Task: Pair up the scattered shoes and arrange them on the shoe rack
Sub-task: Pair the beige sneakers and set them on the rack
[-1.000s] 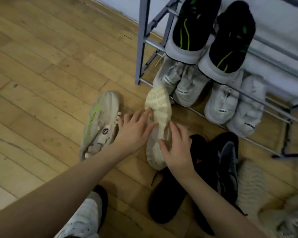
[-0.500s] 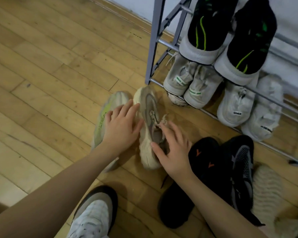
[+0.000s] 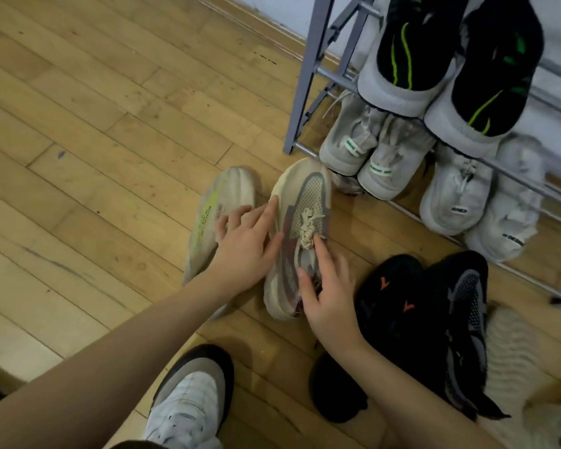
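Note:
A beige sneaker [image 3: 305, 202] with knotted laces stands upright on the wooden floor, toe towards the grey metal shoe rack [image 3: 306, 92]. My right hand [image 3: 329, 296] grips it at the collar, index finger on the laces. Its mate, a beige sneaker with a yellow-green stripe [image 3: 219, 202], lies on its side just to the left. My left hand [image 3: 246, 251] rests between the two with fingers spread, touching both.
Two black shoes with green lines [image 3: 399, 50] sit on the rack's upper tier, and several pale grey sneakers [image 3: 392, 163] on the bottom tier. Black shoes [image 3: 395, 306] and a fuzzy cream slipper [image 3: 509, 351] lie at right. My own white shoe [image 3: 188, 403] is near the bottom.
The beige sneaker was sole-up a second ago; both hands rolled it over and it now stands upright beside the striped one. My left hand has spread across both shoes.

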`<action>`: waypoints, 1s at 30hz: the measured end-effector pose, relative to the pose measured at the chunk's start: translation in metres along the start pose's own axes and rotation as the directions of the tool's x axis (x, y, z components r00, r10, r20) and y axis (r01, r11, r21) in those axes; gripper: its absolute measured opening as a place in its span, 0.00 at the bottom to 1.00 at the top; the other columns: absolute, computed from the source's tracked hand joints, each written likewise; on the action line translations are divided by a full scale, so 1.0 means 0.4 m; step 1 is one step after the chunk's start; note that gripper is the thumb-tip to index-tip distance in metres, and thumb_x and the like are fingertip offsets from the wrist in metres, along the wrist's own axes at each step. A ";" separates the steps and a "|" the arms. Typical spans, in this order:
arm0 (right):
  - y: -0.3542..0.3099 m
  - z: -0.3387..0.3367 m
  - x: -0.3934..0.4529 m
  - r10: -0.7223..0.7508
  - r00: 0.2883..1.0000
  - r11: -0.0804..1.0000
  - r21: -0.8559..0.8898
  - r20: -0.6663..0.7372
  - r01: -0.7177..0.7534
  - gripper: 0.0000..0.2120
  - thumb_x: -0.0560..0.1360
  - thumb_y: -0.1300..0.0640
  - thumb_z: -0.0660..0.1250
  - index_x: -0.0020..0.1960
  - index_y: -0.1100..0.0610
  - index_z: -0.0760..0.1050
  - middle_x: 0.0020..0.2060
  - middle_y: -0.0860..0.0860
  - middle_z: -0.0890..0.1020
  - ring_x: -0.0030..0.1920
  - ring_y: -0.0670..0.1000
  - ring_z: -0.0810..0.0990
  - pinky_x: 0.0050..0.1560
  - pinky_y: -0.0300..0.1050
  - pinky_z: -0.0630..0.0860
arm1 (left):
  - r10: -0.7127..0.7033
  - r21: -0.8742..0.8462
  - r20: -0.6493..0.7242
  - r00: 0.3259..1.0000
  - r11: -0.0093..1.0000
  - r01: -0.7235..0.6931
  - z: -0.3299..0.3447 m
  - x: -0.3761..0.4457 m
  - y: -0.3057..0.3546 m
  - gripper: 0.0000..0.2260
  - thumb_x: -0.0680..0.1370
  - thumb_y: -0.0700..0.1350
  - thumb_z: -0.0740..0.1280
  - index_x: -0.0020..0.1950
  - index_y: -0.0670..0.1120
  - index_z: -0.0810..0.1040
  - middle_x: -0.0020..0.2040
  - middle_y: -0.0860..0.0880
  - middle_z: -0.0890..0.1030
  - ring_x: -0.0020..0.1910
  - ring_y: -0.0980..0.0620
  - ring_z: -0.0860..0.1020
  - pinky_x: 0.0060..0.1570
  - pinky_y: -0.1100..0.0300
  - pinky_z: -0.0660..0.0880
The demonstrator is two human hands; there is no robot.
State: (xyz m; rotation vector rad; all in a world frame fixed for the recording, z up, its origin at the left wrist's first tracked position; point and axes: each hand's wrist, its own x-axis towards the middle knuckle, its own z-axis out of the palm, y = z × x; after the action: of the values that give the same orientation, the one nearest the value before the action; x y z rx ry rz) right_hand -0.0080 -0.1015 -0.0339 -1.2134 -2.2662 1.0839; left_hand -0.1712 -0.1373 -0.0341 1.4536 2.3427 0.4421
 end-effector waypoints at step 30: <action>0.289 -0.463 -0.180 0.274 0.791 0.853 -0.241 -0.548 -0.463 0.17 0.77 0.49 0.55 0.60 0.53 0.75 0.56 0.49 0.77 0.57 0.52 0.73 0.56 0.41 0.55 | 0.695 0.052 0.099 0.712 0.711 -0.701 0.131 0.015 0.556 0.19 0.76 0.52 0.55 0.59 0.46 0.78 0.60 0.47 0.79 0.58 0.43 0.76 0.57 0.51 0.63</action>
State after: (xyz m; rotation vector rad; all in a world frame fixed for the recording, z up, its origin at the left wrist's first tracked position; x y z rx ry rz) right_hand 0.2095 -0.0356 0.0010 -1.9059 -1.8976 0.3681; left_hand 0.0260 -0.0328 0.0155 2.3488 1.6772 0.4582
